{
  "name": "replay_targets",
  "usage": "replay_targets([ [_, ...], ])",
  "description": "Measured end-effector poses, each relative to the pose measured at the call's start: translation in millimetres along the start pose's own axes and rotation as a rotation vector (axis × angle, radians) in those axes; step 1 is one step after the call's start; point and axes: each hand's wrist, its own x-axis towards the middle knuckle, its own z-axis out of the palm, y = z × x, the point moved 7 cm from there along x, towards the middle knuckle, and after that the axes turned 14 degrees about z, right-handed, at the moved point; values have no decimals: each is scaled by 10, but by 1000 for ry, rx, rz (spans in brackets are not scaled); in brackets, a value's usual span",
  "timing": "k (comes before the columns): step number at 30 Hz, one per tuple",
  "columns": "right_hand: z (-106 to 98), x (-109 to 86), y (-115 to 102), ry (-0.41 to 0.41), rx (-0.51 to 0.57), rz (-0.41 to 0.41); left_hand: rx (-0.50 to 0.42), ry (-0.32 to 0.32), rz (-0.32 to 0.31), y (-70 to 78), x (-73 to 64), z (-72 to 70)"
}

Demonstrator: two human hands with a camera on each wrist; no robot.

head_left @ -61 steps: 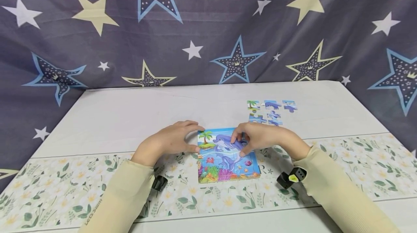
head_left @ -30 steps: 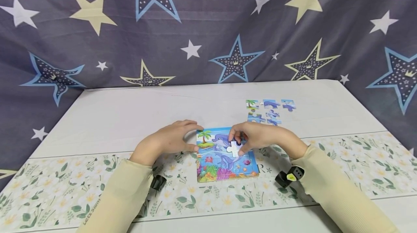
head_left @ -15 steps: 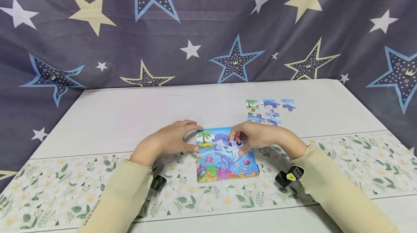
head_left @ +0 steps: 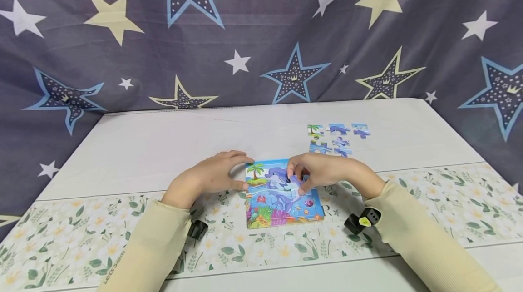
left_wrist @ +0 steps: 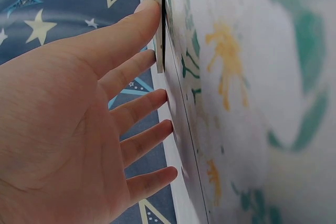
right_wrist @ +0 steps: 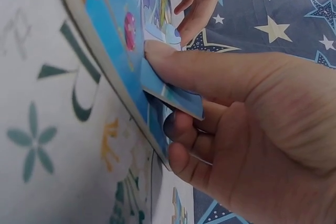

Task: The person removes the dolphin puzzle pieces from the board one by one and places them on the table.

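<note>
A square dolphin jigsaw puzzle [head_left: 282, 212] with a blue border lies on the table. At its left side, my left hand [head_left: 214, 176] spreads its fingers; thumb and index finger touch the board's edge. In the left wrist view, the thumb rests at the rim and the other fingers are fairly straight. My right hand [head_left: 324, 169] is over the upper right of the picture. It pinches a puzzle piece [right_wrist: 176, 98] between thumb and fingers, tilted with one edge raised off the board. A dark gap shows under that edge.
Several loose puzzle pieces [head_left: 338, 129] lie in rows behind the right hand, showing a palm tree and dolphin parts. A floral strip [head_left: 229, 237] runs across the white table [head_left: 184, 142]. A star-patterned curtain [head_left: 261, 33] hangs behind.
Two seconds ago the picture looked flat under the right fingers. A piece then came up tilted, pale with glare; now its glare has faded and its print shows. The left hand stays put.
</note>
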Motion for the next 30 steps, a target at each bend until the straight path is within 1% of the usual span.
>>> replay_targets([
  [4, -2, -9, -8, -4, 7, 15, 3, 0, 1, 4, -3, -3],
  [9, -6, -24, -11, -21, 45, 22, 3, -1, 5, 7, -4, -3],
  [18, -29, -38, -12, -22, 68, 38, 7, 2, 7, 9, 0, -4],
  [30, -69, -73, -23, -30, 87, 27, 9, 10, -1, -10, 5, 5],
])
